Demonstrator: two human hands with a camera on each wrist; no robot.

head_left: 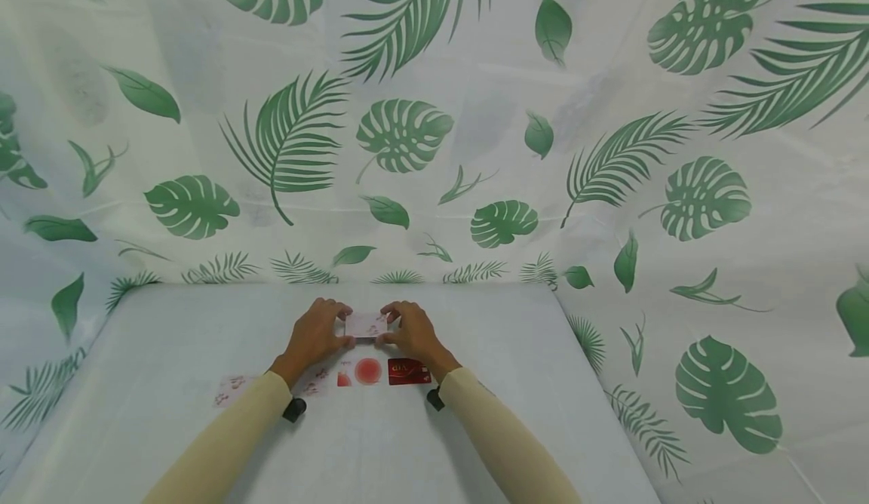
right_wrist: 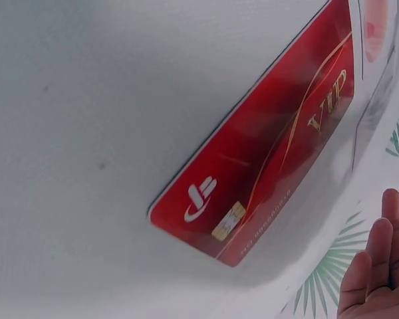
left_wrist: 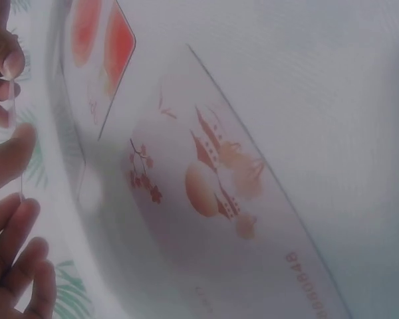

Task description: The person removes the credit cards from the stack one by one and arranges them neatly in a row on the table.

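If the left hand [head_left: 315, 333] eases first, I judge the pale card [head_left: 366, 326] could swing down toward the red-circle card [head_left: 368, 372] at its six o'clock; both hands' fingers pinch its ends. Uneven squeezing by the right hand [head_left: 417, 333] might bow it. Hard to read: the left forearm partly covers the flowered card [head_left: 316, 382] at seven; I can't tell whether the held card touches the surface [head_left: 380, 451].

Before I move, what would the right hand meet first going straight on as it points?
The pale card that the right hand pinches by its edge; beyond that, probably the left hand, though depth is hard to judge.
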